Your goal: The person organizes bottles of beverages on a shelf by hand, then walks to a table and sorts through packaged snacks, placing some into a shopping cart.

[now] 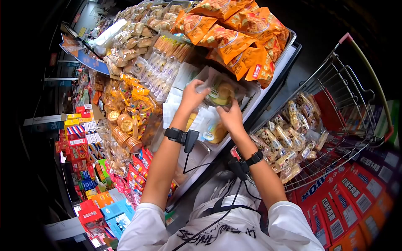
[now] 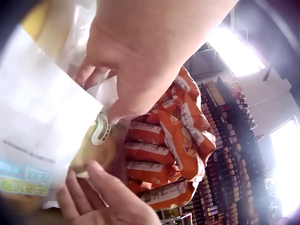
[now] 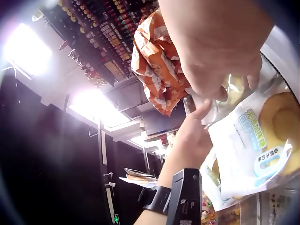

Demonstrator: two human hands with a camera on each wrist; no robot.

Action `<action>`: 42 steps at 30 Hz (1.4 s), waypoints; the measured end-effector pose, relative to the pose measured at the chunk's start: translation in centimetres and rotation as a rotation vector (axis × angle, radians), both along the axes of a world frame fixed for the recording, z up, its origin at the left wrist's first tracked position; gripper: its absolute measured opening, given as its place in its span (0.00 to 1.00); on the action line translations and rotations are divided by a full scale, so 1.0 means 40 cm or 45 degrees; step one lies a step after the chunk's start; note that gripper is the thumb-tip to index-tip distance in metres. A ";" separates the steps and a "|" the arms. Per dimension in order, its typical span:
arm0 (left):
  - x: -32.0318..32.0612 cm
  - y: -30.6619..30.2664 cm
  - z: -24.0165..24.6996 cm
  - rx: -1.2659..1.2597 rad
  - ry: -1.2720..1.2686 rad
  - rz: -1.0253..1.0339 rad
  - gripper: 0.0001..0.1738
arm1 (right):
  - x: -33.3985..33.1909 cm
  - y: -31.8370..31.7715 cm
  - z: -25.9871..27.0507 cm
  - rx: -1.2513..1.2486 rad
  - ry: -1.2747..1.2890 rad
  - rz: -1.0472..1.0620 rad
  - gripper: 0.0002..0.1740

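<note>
Both hands are at a clear-and-white packet of round yellow bread (image 1: 222, 93), raised at the near edge of the display. My left hand (image 1: 193, 97) grips its left side, thumb toward the front. At its lower right edge, my right hand (image 1: 231, 118) pinches the packet; in the left wrist view the right thumb (image 2: 101, 176) lies on the front, with fingers behind. More white bread packets (image 1: 209, 129) lie below the hands, one large in the right wrist view (image 3: 253, 145). Part of the left fingers is hidden there.
Orange snack bags (image 1: 234, 37) are heaped behind the hands. To the left lie wrapped pastries (image 1: 157, 77) and bagged round biscuits (image 1: 125, 125). A metal shopping cart (image 1: 343, 79) with packaged snack bars (image 1: 289, 134) stands at the right, near red cartons (image 1: 335, 205).
</note>
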State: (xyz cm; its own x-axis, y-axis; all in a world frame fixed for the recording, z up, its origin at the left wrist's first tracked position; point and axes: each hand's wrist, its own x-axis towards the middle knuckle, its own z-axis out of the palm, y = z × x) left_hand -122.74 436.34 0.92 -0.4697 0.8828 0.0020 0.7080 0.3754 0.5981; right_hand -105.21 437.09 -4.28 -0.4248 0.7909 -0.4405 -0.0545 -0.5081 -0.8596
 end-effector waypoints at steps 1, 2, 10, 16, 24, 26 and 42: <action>0.001 0.007 0.019 0.084 0.127 -0.055 0.16 | -0.001 0.002 -0.001 0.009 -0.017 0.000 0.37; -0.027 0.018 0.023 0.146 0.327 -0.093 0.18 | -0.005 0.005 -0.003 0.019 -0.034 -0.002 0.38; -0.057 0.060 0.024 -0.219 -0.101 -0.052 0.18 | -0.094 0.015 -0.053 0.032 -0.054 -0.102 0.35; -0.042 0.023 0.065 -0.446 -0.056 -0.291 0.10 | -0.073 -0.025 0.035 0.084 -0.070 -0.139 0.55; 0.009 -0.100 0.176 -0.004 -0.256 -0.062 0.08 | -0.047 -0.050 0.066 0.097 0.263 0.008 0.62; -0.009 -0.112 0.165 0.097 -0.366 0.043 0.08 | -0.055 -0.045 0.080 0.152 0.050 0.074 0.62; -0.026 -0.092 0.065 -0.089 -0.336 0.102 0.21 | -0.180 0.059 -0.018 -0.358 0.079 0.059 0.32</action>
State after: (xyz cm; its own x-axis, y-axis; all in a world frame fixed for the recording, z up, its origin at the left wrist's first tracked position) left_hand -123.78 432.64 3.52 -0.5139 0.8367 -0.1893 0.4975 0.4705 0.7288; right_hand -112.42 439.44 -4.98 -0.4908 0.6206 -0.6115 -0.0735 -0.7289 -0.6807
